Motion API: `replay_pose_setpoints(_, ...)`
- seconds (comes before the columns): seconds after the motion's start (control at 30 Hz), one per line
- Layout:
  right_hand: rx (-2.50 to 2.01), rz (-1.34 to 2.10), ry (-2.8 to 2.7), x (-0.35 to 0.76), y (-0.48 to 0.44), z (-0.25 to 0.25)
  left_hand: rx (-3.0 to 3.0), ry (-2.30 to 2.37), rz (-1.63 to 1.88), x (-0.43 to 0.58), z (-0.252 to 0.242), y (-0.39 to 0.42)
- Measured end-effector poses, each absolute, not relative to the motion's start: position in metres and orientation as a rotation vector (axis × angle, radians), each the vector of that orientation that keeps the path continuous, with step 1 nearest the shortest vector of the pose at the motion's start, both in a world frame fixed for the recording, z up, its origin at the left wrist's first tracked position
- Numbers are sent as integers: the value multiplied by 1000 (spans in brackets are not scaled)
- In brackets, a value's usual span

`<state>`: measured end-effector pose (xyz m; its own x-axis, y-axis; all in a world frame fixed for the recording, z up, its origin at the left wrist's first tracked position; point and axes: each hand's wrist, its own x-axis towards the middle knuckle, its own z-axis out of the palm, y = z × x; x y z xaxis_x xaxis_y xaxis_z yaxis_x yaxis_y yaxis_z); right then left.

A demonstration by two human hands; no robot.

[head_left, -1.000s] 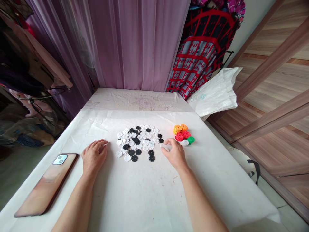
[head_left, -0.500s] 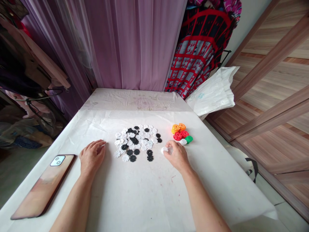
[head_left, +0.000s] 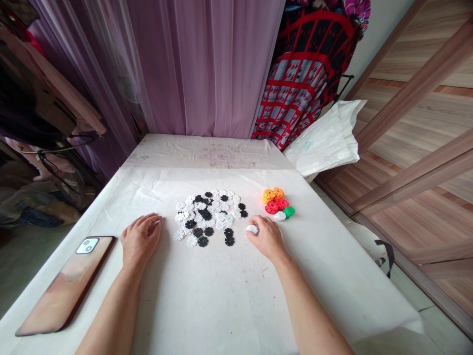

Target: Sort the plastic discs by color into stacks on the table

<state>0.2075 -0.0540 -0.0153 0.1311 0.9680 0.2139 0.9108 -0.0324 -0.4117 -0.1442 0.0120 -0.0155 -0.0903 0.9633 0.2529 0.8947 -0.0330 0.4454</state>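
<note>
My right hand point(head_left: 267, 238) lies just right of the disc pile, shut on a white snowflake-shaped plastic disc point(head_left: 252, 229) at its fingertips. The loose pile of white and black snowflake discs point(head_left: 206, 215) spreads over the middle of the white table cover point(head_left: 221, 291). To its right sits a small heap of orange, red and green discs point(head_left: 274, 203), with a white disc point(head_left: 280, 216) at its near edge. My left hand point(head_left: 141, 238) rests left of the pile, fingers loosely curled. A pale speck shows at its fingertips, too small to identify.
A smartphone point(head_left: 66, 283) lies face down near the left table edge. A white plastic bag point(head_left: 325, 138) hangs over the far right corner. Purple curtains point(head_left: 207, 64) and red-patterned fabric point(head_left: 305, 74) stand behind the table.
My right fingers have drawn together around the white disc, and the hand sits slightly farther from the coloured heap. The whole view has drifted slightly. My left hand stays in place.
</note>
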Motion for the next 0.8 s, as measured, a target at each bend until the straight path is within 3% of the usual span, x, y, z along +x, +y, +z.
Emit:
replay_pose_setpoints(0.57, -2014, 203, -2021, 188, -2, 6, 1992, 2089, 760, -144, -12, 11)
replay_pose_setpoints(0.8, -1932, 316, -1807, 194, -4, -2, 1988, 2089, 742, -144, -13, 12)
